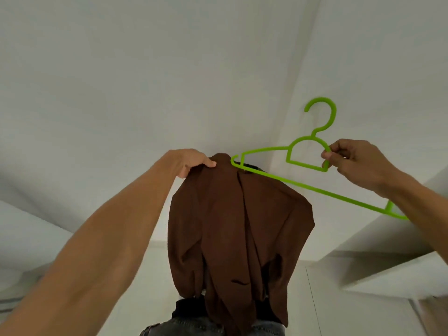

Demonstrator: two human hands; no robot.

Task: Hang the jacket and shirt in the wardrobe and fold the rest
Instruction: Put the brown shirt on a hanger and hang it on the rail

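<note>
A brown jacket [232, 226] hangs down in front of me, held up high. My left hand [191, 162] grips its top edge at the collar or shoulder. My right hand [351, 161] pinches the neck of a bright green plastic hanger [300, 183], just below its hook. The hanger tilts down to the right. Its left arm tip sits at the jacket's top opening, next to my left hand. The hanger's right end passes behind my right forearm.
White walls and a white ceiling fill the background. Angled white panels [378, 258] stand at the right, with a narrow vertical seam below them. Dark garments [194, 321] show at the bottom centre, under the jacket.
</note>
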